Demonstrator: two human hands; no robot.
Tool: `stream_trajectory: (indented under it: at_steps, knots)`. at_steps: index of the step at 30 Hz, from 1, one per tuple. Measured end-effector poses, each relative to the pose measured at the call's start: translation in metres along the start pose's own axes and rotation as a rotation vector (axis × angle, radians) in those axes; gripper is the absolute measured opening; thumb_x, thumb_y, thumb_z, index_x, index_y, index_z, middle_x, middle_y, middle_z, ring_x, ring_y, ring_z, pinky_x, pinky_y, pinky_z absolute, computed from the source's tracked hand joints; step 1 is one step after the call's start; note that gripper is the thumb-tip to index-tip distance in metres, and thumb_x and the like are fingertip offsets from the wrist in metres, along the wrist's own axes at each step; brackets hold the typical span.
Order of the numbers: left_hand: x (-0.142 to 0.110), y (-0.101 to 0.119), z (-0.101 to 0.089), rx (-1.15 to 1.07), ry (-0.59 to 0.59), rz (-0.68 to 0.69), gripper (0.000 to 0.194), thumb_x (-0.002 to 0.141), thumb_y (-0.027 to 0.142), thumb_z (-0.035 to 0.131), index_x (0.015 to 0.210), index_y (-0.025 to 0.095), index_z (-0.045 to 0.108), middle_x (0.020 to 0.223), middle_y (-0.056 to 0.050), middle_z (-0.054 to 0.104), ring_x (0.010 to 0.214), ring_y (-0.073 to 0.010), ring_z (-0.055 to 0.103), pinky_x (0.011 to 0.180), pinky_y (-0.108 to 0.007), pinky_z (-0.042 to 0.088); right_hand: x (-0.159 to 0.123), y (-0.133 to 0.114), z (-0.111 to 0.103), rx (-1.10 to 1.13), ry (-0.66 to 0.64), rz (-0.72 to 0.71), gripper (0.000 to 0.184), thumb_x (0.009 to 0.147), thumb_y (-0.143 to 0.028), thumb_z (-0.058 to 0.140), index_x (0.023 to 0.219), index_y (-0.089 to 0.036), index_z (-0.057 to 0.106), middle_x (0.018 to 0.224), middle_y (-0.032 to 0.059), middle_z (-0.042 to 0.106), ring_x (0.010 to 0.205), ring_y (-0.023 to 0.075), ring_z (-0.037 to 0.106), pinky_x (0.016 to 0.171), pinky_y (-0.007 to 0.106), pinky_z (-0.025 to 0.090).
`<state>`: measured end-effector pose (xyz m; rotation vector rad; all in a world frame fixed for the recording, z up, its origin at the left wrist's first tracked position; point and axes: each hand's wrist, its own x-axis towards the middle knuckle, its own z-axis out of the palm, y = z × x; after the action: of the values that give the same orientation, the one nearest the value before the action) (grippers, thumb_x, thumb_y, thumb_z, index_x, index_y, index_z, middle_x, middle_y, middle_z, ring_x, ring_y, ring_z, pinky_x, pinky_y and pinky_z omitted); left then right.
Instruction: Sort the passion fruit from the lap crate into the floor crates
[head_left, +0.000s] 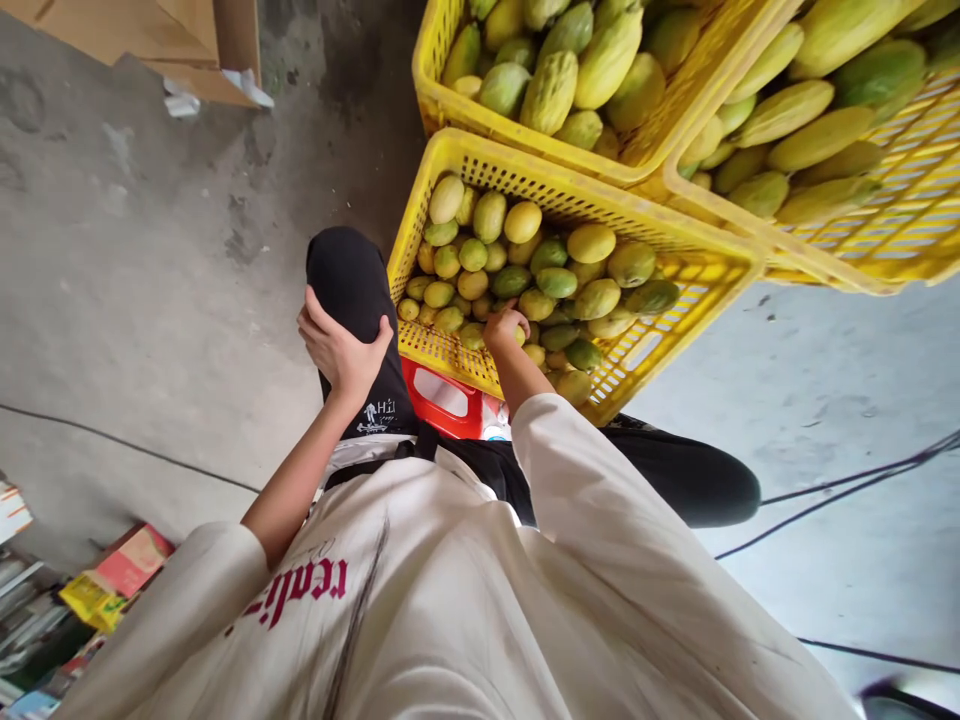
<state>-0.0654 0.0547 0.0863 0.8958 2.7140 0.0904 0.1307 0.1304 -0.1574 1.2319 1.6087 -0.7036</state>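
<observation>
My left hand (339, 345) rests over my bent knee in black trousers, its fingers spread around the kneecap and holding no object. Reaching into the near yellow plastic crate (679, 345), my right hand (506, 328) has its fingers curled at the fruit close to the crate's front side. A small yellow-green fruit (520, 336) shows at its fingertips, partly covered by the hand. Around it lie many small round and oval fruits, such as a yellow one (523, 222) and a green one (556, 282). They look like small papayas or melons.
Behind stands another yellow crate (525, 135) of larger, longer fruits, with a third crate (795, 245) at its right. A red plastic stool or holder (442, 400) shows between my legs. A cardboard box (187, 45) lies at upper left. Black cables (142, 446) cross the concrete floor.
</observation>
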Motion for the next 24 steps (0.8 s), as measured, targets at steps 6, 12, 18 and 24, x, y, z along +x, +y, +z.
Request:
stream_trajectory:
  at_steps: [6,12,18,24]
  knots:
    - [0.001,0.009,-0.001,0.030,-0.017,-0.010,0.110,0.083,0.036,0.082,0.173,0.002,0.030,0.170,-0.035,0.044,0.163,-0.0527,0.042,0.137,-0.066,0.037,-0.023,0.017,-0.008,-0.074,-0.004,-0.071,0.062,0.109,-0.014,0.056,0.171,-0.022,0.061,0.186,0.0342,0.025,0.133,0.0454,0.077,0.087,0.055,0.073]
    - [0.003,0.012,-0.002,0.014,-0.015,-0.012,0.110,0.084,0.035,0.082,0.175,0.003,0.027,0.170,-0.035,0.044,0.163,-0.0537,0.042,0.136,-0.067,0.038,-0.052,0.039,-0.010,-0.020,0.092,-0.145,0.062,0.111,-0.024,0.063,0.172,-0.029,0.057,0.183,0.0313,0.033,0.133,0.0402,0.077,0.097,0.046,0.067]
    - [0.007,0.015,-0.001,-0.044,0.022,-0.003,0.108,0.085,0.034,0.083,0.174,0.004,0.030,0.169,-0.036,0.045,0.162,-0.0547,0.043,0.135,-0.069,0.039,-0.071,0.060,-0.007,0.244,0.246,-0.206,0.073,0.104,-0.036,0.075,0.172,-0.027,0.052,0.160,0.0298,0.054,0.118,0.0365,0.078,0.101,0.043,0.060]
    - [0.011,0.006,0.003,-0.153,0.068,0.033,0.110,0.084,0.035,0.084,0.176,0.005,0.031,0.174,-0.037,0.040,0.164,-0.0567,0.041,0.134,-0.074,0.037,-0.080,0.060,0.003,0.838,0.384,-0.392,0.071,0.089,-0.028,0.071,0.158,-0.018,0.056,0.143,0.0193,0.066,0.128,0.0362,0.066,0.119,0.053,0.052]
